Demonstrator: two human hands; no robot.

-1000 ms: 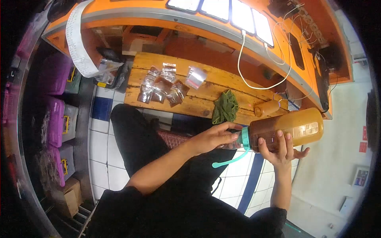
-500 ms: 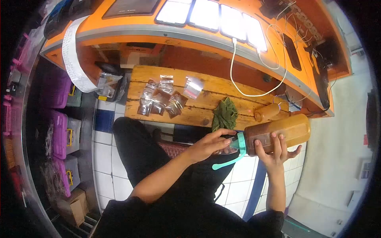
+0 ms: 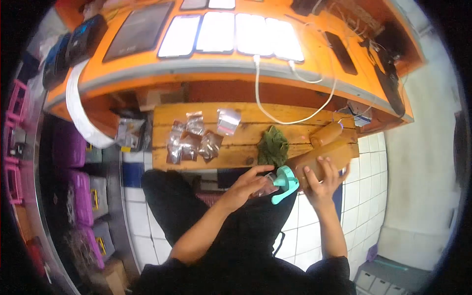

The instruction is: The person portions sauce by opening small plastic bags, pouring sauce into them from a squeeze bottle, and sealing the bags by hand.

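Note:
A large brown-filled bottle (image 3: 322,160) with a teal lid (image 3: 286,180) lies tilted over my lap, its spout pointing left. My right hand (image 3: 322,182) holds the bottle's side, fingers spread across it. The fingers of my left hand (image 3: 246,186) are closed on a small clear bag (image 3: 265,188) at the spout. How far the spout reaches into the bag is unclear. On the wooden bench (image 3: 236,147) lie several filled sachets (image 3: 191,143), a flat clear packet (image 3: 228,121), a green cloth (image 3: 273,146) and a smaller bottle (image 3: 326,133).
Above the bench runs an orange counter (image 3: 132,61) with several lit phones (image 3: 215,32), a white cable (image 3: 257,88) and a dark tablet (image 3: 140,30). A paper strip (image 3: 74,105) hangs at its left. Purple-fronted bins (image 3: 78,196) stand at the left.
The view has shifted, so the counter shows more. The bottle and both hands are nearer the green cloth, and the bottle tilts more steeply, its base higher.

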